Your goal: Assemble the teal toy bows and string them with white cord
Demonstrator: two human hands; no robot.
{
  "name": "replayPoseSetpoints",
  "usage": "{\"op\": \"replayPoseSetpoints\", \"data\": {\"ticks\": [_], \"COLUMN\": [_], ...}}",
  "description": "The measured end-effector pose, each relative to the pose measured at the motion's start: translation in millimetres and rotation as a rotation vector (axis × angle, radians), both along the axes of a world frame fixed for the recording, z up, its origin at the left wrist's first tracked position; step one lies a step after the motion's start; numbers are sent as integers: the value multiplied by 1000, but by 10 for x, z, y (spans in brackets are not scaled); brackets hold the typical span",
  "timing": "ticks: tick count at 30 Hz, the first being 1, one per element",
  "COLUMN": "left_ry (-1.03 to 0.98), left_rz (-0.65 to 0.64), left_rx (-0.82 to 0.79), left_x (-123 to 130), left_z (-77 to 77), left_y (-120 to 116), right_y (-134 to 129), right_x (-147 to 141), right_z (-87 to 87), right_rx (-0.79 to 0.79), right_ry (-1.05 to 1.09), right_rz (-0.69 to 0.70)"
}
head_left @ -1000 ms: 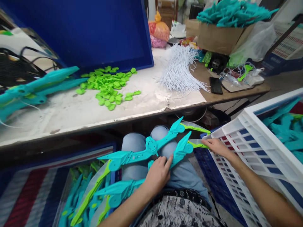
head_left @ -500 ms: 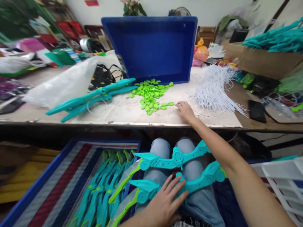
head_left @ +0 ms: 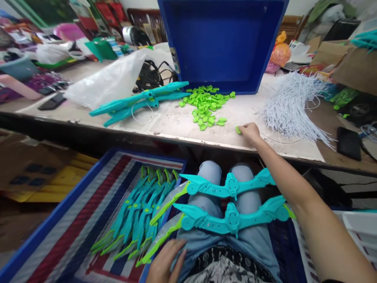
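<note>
My right hand (head_left: 250,133) is on the table, its fingertips pinching a small lime-green plastic piece (head_left: 238,129). To its left lies a loose heap of similar green pieces (head_left: 207,102). Two turquoise toy bows with green tips, an upper bow (head_left: 212,189) and a lower bow (head_left: 212,223), rest across my lap, one beyond the other. My left hand (head_left: 166,259) is below the left end of the lower bow, fingers loosely stretched and nothing seen in them. Its lower part is cut off by the frame edge.
A blue crate (head_left: 218,47) stands on its side behind the heap. White ties (head_left: 294,110) lie to the right, near a black phone (head_left: 348,143). Turquoise parts (head_left: 141,100) lie left. Several bows (head_left: 134,212) fill part of a striped-lined crate (head_left: 67,196) beside my legs.
My right hand has closed on a green piece and drawn it away from the heap. My left hand has left the lower bow and moved down-left. The view has tilted down and turned left.
</note>
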State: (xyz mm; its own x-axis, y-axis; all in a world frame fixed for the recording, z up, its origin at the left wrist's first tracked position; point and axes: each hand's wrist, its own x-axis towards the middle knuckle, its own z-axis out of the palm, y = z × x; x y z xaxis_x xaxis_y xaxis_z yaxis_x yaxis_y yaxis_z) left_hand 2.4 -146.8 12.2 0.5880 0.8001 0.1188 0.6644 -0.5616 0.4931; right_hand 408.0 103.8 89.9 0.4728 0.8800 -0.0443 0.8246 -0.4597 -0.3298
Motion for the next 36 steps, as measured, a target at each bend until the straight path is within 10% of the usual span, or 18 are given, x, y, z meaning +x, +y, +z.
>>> {"op": "replayPoseSetpoints", "data": {"ticks": [5, 12, 20, 28, 32, 36], "left_ry": [-73, 20, 239, -86, -161, -195], "left_rz": [-62, -153, -433, -276, -219, -188], "left_rx": [208, 288, 207, -549, -1060, -1180], "left_x": [535, 855, 1279, 1742, 2009, 2044], "left_z": [-86, 69, 14, 181, 146, 130], "left_y": [239, 758, 1576, 1895, 1988, 2020], "right_y": [-240, -293, -590, -1837, -1920, -1887], "right_x": [95, 207, 203, -422, -515, -549], "right_z": [26, -143, -228, -602, -791, -842], "right_rx": [26, 205, 398, 497, 544, 531], "right_ry": [-60, -238, -145, -78, -83, -34], "right_rz": [-90, 426, 507, 844, 827, 740]}}
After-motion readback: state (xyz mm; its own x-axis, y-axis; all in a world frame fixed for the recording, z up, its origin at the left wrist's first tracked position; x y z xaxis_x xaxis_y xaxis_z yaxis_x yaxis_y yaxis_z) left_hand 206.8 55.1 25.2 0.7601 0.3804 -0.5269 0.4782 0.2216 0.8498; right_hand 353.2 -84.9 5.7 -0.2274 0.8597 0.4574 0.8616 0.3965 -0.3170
